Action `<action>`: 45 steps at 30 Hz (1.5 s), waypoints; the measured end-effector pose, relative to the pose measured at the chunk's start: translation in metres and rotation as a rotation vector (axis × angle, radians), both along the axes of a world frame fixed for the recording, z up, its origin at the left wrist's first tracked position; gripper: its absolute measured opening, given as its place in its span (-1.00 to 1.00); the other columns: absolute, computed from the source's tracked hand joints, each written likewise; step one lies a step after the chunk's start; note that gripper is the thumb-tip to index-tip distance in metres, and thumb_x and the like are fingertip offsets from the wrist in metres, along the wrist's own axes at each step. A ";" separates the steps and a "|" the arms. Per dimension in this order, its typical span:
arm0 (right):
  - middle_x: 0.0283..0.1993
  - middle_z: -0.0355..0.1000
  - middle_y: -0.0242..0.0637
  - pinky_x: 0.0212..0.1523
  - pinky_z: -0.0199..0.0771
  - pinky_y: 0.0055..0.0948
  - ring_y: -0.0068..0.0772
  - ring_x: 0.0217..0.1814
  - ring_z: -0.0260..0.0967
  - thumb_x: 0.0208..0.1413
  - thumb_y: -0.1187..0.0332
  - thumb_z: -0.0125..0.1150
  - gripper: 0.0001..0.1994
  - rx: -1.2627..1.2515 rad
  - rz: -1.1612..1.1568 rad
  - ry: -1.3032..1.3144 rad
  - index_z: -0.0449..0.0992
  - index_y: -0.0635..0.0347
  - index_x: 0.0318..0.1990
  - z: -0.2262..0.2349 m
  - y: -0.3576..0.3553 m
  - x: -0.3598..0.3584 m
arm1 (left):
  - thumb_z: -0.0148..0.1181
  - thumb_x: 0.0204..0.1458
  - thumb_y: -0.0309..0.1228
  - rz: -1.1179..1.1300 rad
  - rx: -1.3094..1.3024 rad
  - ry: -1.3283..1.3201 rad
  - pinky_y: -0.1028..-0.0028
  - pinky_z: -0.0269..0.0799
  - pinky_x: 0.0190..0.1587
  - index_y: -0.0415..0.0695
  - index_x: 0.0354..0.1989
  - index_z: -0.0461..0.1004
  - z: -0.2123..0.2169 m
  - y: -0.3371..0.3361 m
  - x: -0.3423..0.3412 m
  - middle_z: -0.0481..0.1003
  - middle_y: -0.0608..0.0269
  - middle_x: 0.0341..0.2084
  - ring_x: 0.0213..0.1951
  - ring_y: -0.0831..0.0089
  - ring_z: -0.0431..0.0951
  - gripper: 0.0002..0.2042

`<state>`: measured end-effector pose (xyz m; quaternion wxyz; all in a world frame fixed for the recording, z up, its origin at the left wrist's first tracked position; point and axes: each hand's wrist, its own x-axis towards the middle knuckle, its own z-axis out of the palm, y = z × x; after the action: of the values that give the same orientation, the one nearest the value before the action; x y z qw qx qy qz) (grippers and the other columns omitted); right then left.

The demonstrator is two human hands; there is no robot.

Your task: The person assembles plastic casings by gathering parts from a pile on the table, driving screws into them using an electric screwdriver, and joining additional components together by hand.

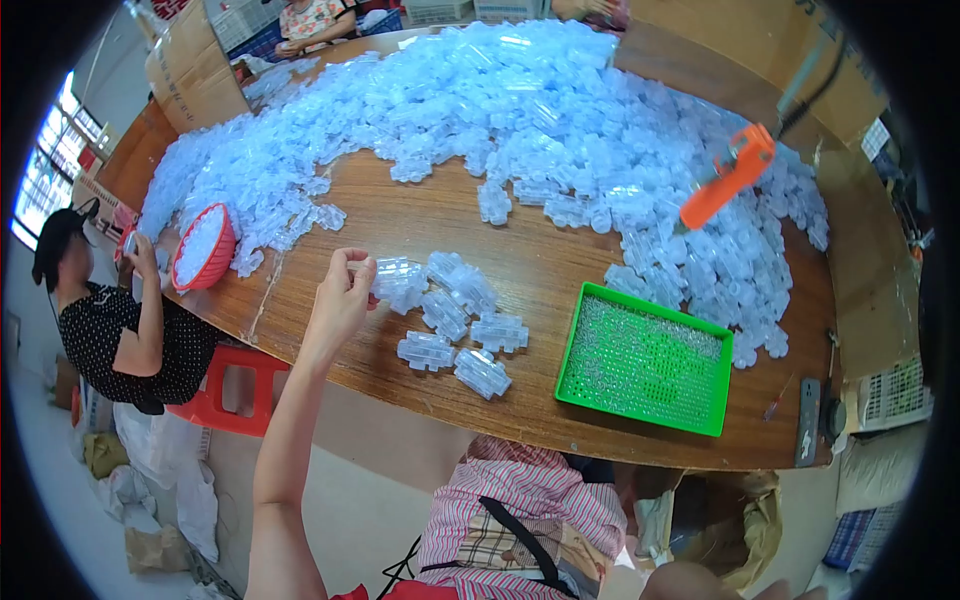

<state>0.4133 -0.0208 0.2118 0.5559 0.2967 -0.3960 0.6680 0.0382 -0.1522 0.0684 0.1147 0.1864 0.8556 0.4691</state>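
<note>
My left hand (345,298) reaches over the wooden table, thumb and fingers closed on the edge of a clear plastic part (402,280). Just right of it lies a loose group of similar ribbed, see-through parts, among them one piece (425,350) nearest me and another (483,372) at the group's front. At the lower edge of the picture, my right hand (695,582) shows only as a blurred, cut-off patch; its fingers cannot be made out. A green tray (640,416) holding many small shiny metal pieces stands right of the group.
A large heap of clear parts (480,90) covers the table's far side. An orange power screwdriver (735,175) hangs at the right. At the left are a red basket (222,262) of small pale pieces and a seated person (130,320). Cardboard (195,75) stands behind.
</note>
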 end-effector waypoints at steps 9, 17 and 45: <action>0.32 0.06 -0.12 0.20 0.08 -0.33 -0.33 0.22 0.12 0.22 -0.04 -0.11 -0.34 0.201 -0.070 -0.669 0.04 0.26 0.32 -0.058 0.100 0.018 | 0.04 0.21 -0.29 -0.503 -0.130 0.049 0.43 0.40 -0.26 -0.19 -0.02 0.32 0.012 0.000 -0.014 0.44 0.17 -0.34 -0.32 0.46 0.45 -0.73; 0.23 0.21 -0.18 0.28 0.05 -0.29 -0.33 0.27 0.14 0.20 0.29 0.13 -0.40 -0.151 -0.710 -0.969 0.04 0.21 0.33 -0.088 0.167 -0.068 | 0.17 0.09 -0.25 -0.531 -0.398 0.666 0.21 0.42 -0.18 -0.15 -0.17 0.47 0.020 0.039 -0.018 0.53 0.05 -0.29 -0.28 0.12 0.53 -0.75; -0.35 0.38 -0.34 -0.38 0.44 -0.49 -0.60 -0.47 0.34 0.14 0.27 0.24 -0.72 -0.235 -0.544 -1.029 0.41 0.32 -0.18 -0.103 0.138 -0.052 | 0.15 0.05 -0.59 -0.902 0.488 -0.657 0.49 0.50 -0.05 -0.15 -0.03 0.20 0.033 0.117 0.082 0.36 0.23 -0.10 -0.10 0.54 0.47 -0.65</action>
<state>0.3610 0.1171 0.1090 0.4729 -0.2409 -0.5998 0.5988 0.1207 -0.0348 0.1018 0.5140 0.3969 0.4798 0.5900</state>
